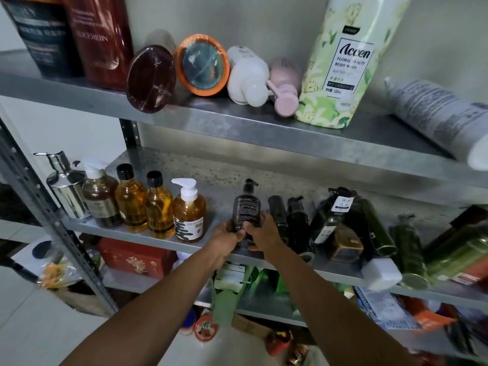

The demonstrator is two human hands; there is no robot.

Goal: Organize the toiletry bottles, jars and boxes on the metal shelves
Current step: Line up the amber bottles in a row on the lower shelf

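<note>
Head view: both hands, left [226,235] and right [261,233], grip the base of a glossy black pump bottle [245,206] standing upright on the speckled metal middle shelf [219,203]. Its small white print is unreadable. To its left stand clear amber bottles [158,207]. On the upper shelf [237,122], a green floral bottle [343,64] reads "Acven Floral Beauty Body Wash".

Head camera looks forward and down, close to the metal shelves [264,128].
</note>
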